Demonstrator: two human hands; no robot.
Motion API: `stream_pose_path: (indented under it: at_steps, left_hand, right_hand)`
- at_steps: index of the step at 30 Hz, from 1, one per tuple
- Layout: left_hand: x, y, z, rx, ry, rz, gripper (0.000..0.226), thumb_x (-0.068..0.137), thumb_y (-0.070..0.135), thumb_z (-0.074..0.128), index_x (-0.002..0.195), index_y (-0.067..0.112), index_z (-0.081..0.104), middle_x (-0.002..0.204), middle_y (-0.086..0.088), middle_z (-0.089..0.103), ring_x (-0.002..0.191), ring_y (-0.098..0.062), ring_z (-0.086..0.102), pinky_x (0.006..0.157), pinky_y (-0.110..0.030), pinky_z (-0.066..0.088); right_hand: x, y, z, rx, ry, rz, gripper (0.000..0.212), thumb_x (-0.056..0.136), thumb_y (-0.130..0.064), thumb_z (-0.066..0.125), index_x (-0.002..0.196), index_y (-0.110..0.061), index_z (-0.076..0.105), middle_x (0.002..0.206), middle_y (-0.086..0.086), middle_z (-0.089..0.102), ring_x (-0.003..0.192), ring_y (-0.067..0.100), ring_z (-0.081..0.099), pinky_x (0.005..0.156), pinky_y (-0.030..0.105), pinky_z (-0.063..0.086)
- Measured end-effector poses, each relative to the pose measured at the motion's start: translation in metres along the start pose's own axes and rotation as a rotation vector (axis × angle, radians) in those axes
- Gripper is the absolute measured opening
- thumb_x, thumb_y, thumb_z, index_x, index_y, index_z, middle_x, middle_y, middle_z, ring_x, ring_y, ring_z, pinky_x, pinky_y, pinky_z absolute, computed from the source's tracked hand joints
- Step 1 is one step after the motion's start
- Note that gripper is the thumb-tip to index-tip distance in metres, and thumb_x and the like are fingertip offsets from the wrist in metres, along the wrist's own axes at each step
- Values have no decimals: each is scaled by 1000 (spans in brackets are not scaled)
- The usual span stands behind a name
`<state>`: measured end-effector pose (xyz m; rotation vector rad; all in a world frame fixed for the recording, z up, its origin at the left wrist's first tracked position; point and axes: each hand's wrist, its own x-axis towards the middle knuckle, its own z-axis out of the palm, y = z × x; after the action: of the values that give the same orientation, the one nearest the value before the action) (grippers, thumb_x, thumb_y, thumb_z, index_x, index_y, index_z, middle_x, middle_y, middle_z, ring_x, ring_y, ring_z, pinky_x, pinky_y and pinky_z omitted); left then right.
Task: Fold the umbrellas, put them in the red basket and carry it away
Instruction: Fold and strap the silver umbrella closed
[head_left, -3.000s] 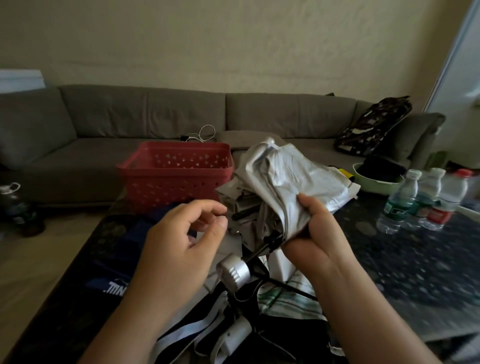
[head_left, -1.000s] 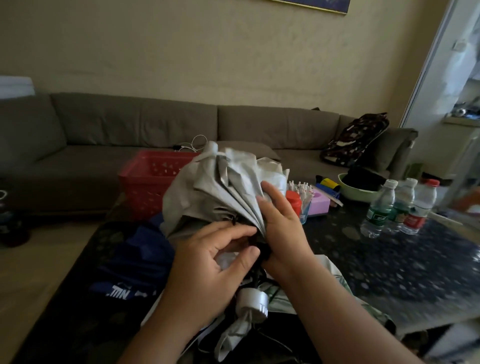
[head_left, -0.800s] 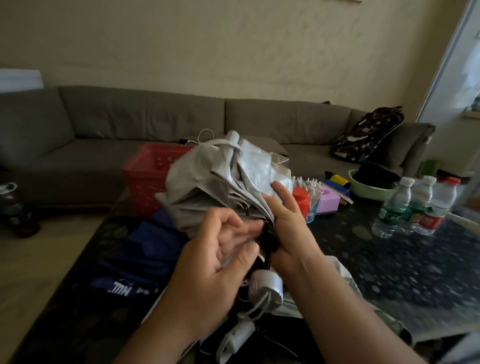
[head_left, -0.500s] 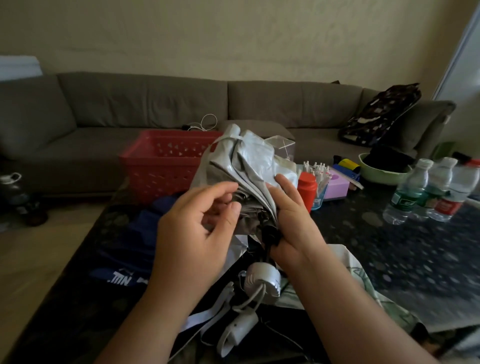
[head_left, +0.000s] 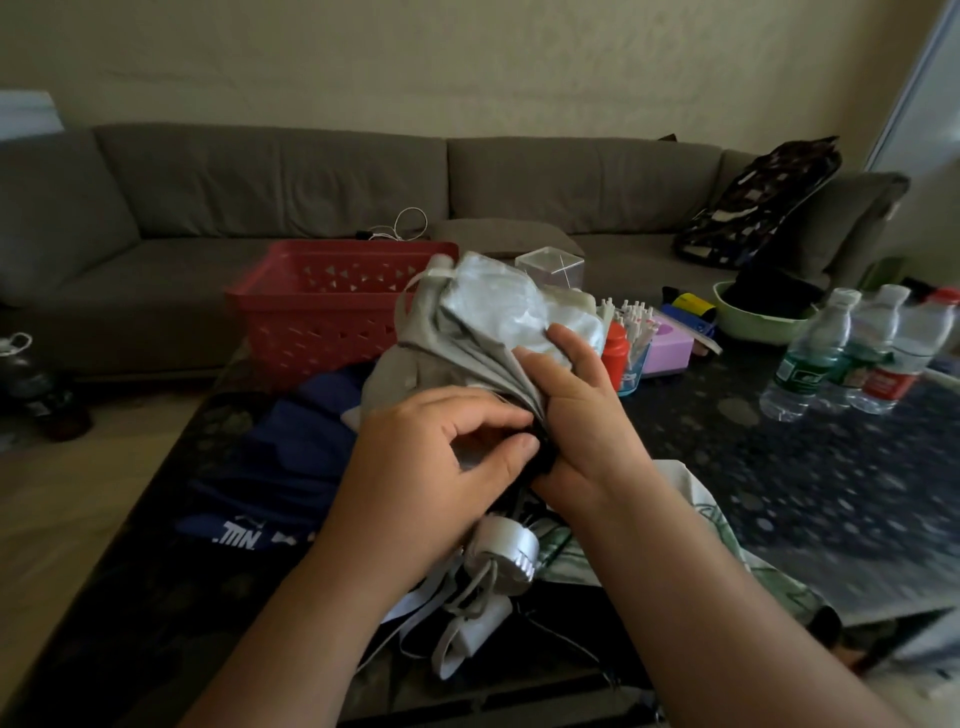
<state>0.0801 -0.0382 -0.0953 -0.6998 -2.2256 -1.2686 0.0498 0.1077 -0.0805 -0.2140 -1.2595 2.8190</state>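
Both hands work a grey-and-silver umbrella (head_left: 467, 332) held above the near middle of the dark speckled desk (head_left: 810, 467). The right hand (head_left: 582, 415) is clamped round the gathered canopy just above the black shaft, thumb and fingers curled over the pleats, so the fabric fans up and away from the wrist. The left hand (head_left: 431, 478) sits close beside it — its thumb and curled fingers pinch the cloth at the same gathered point, the two hands touching. The umbrella's silver handle (head_left: 506, 551) hangs below the hands, a grey wrist loop trailing from it.

The red basket (head_left: 332, 306) stands behind the umbrella at the far edge of the desk, in front of the grey sofa (head_left: 260, 176). A dark blue umbrella (head_left: 280, 462) with white lettering lies flat on the desk to the left, and a pale one with a green print (head_left: 727, 540) lies under the right forearm.

Further right stand three water bottles (head_left: 852, 353), a green bowl (head_left: 753, 322) and a small red bottle (head_left: 615, 348) — all well apart from the hands.
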Motion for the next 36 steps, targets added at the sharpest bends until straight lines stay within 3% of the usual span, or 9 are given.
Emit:
stream_pose_path:
  at_steps: [2, 5, 9, 13, 17, 21, 26, 31, 36]
  left_hand:
    - [-1, -1, -2, -29, 22, -42, 18, 83, 17, 89, 100, 23, 86, 101, 17, 78, 96, 3, 73, 84, -16, 58]
    - [-2, -5, -8, -8, 36, -91, 20, 82, 10, 86, 96, 23, 86, 99, 18, 77, 93, 5, 73, 81, -12, 56]
    - [-2, -6, -11, 41, -61, -6, 18, 83, 11, 88, 97, 23, 87, 100, 18, 77, 96, 4, 72, 84, -11, 55]
    - [0, -2, -16, 70, -193, -11, 27, 88, 11, 84, 104, 33, 84, 102, 23, 77, 100, 10, 69, 90, -8, 52]
    - [-4, 1, -23, -122, -321, -184, 36, 100, 7, 68, 112, 38, 81, 110, 28, 76, 111, 14, 65, 98, -8, 49]
    - [-9, 7, -20, -278, -176, -225, 16, 100, 29, 71, 111, 37, 79, 108, 17, 78, 107, -7, 73, 94, -31, 60]
    - [-20, 31, -8, -242, -148, 98, 47, 85, 72, 67, 118, 39, 75, 117, 9, 64, 106, -21, 66, 86, -22, 53]
    - [-25, 34, 13, -54, 99, 311, 30, 86, 40, 84, 110, 23, 79, 112, 2, 62, 97, -13, 67, 79, -20, 55]
    - [-21, 23, 13, -47, 152, 344, 26, 82, 41, 85, 104, 27, 81, 108, 0, 66, 98, -10, 71, 80, -23, 59]
  right_hand:
    - [-2, -1, 3, -1, 4, -1, 44, 95, -1, 70, 127, -31, 63, 101, 22, 78, 95, 41, 77, 84, 62, 61]
    - [-2, -3, 2, 29, 6, 24, 47, 97, 4, 64, 132, -28, 61, 102, 24, 77, 89, 40, 77, 78, 57, 64]
    - [-2, -1, 2, 37, 16, 53, 48, 95, 4, 65, 131, -28, 61, 93, 20, 79, 81, 36, 77, 73, 50, 65]
    - [-4, 1, 1, -33, 42, 38, 53, 93, 9, 65, 131, -28, 61, 110, 31, 73, 84, 40, 76, 76, 55, 64]
    - [-2, -4, -3, -54, 112, 55, 54, 95, 9, 59, 132, -31, 60, 111, 28, 72, 70, 34, 76, 58, 48, 64]
    - [2, -19, -7, 20, 149, 25, 52, 98, 6, 54, 136, -30, 55, 115, 26, 70, 67, 29, 75, 53, 41, 61]
    - [4, -38, -9, 149, 148, -100, 56, 100, 6, 48, 141, -32, 49, 109, 23, 68, 84, 31, 68, 66, 49, 62]
    - [-4, -44, -7, 167, 120, -186, 56, 100, 7, 49, 136, -36, 51, 101, 20, 73, 67, 25, 72, 59, 42, 62]
    - [-20, -45, 3, 95, 47, -255, 56, 100, 10, 51, 132, -36, 53, 85, 16, 77, 69, 27, 73, 61, 42, 63]
